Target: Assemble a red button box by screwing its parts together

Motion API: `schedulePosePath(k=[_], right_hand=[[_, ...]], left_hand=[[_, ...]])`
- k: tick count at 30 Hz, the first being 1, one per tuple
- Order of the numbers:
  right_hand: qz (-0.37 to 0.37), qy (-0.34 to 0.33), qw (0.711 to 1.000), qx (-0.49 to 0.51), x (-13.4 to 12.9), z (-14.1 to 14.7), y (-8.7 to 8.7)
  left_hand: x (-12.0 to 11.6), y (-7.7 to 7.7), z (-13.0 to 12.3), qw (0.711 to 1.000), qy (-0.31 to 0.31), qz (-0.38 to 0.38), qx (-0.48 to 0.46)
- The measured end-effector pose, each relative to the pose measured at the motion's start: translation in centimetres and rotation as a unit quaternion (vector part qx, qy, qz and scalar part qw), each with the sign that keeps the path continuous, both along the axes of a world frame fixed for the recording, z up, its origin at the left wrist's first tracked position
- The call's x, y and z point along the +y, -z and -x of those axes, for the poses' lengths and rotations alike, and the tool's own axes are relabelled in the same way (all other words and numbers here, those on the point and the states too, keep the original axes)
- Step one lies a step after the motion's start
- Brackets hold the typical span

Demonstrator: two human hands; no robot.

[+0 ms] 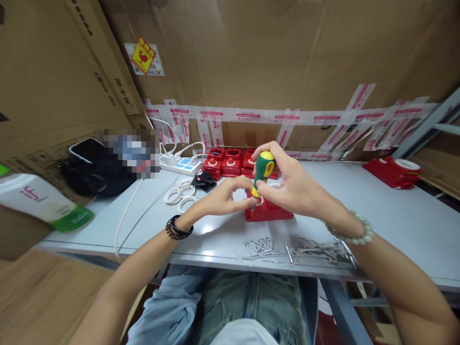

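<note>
The bottle [72, 211] reads "if" in pink. On the carton [230, 52], a yellow sticker [143, 56] carries a red goblet sign; the white label [156, 67] beside it has print too small to read surely. Dark characters mark the left carton [46, 81]; pink strips on the tape [247, 115] bear illegible lettering.

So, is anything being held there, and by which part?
The right hand holds a green-and-yellow screwdriver by its handle. The left hand is at its lower end; whether it grips anything cannot be told.
</note>
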State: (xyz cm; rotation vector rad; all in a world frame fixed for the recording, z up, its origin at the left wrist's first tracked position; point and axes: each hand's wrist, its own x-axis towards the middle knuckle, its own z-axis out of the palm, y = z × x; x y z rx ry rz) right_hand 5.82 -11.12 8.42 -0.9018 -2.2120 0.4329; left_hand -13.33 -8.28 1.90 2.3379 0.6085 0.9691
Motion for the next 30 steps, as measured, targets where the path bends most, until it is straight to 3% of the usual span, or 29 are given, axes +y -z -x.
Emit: schedulePosePath(k=[9, 15, 21, 27, 30], right_hand=[[-0.002, 0.014, 1.0, 0.009, 0.5, 0.1, 0.6], [0.003, 0.007, 1.0, 0.007, 0.5, 0.1, 0.5], [-0.008, -0.002, 1.0, 0.017, 0.7, 0.3, 0.7], [-0.007, -0.006, 1.0, 0.027, 0.9, 0.3, 0.8], [-0.006, -0.011, 0.999, 0.03, 0.8, 0.3, 0.8]], left_hand=[[0.3, 1.1, -0.5, 0.997, -0.06, 0.028, -0.043], [0.2, 0.8, -0.1, 0.999, -0.017, 0.043, 0.008], [0.4, 1.2, -0.3, 0.997, -0.068, 0.028, -0.006], [0.2, 0.9, -0.2, 0.999, -0.032, 0.017, 0.013], [0.1, 0.9, -0.1, 0.999, -0.051, -0.003, 0.01]])
